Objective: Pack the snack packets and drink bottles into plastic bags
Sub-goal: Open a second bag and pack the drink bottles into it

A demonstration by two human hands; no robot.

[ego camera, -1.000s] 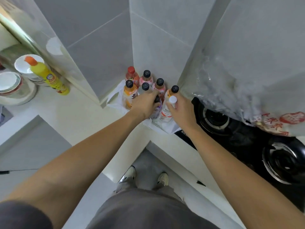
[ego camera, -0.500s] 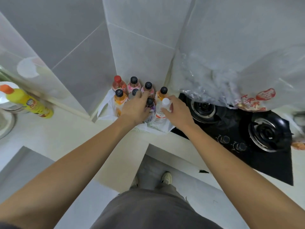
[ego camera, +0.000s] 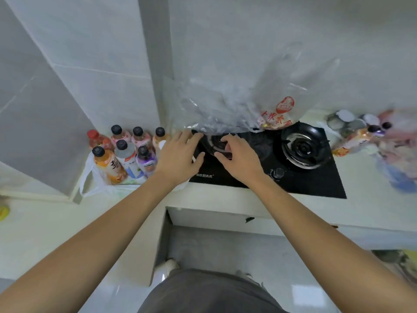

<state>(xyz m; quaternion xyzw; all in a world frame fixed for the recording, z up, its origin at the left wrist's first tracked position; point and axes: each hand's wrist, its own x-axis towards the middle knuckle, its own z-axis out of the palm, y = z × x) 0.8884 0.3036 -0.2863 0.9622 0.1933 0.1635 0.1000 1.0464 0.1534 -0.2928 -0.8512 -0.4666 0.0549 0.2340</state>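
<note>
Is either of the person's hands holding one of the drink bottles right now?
No, both the left hand and right hand are open above the black gas stove, away from the drink bottles.

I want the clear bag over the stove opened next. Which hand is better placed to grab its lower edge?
Left. The left hand has fingertips right at the clear bag edge; the right hand sits lower, over the stove burner.

Both palms down over the black stove (ego camera: 293,186) — left hand (ego camera: 180,154) and right hand (ego camera: 239,157) spread, empty, fingertips at the clear plastic bag (ego camera: 237,105) at 12 o'clock. Upright drink bottles (ego camera: 126,152) on a white bag (ego camera: 88,181) at 9 o'clock — more bottles (ego camera: 356,138), blurred, at 3.
</note>
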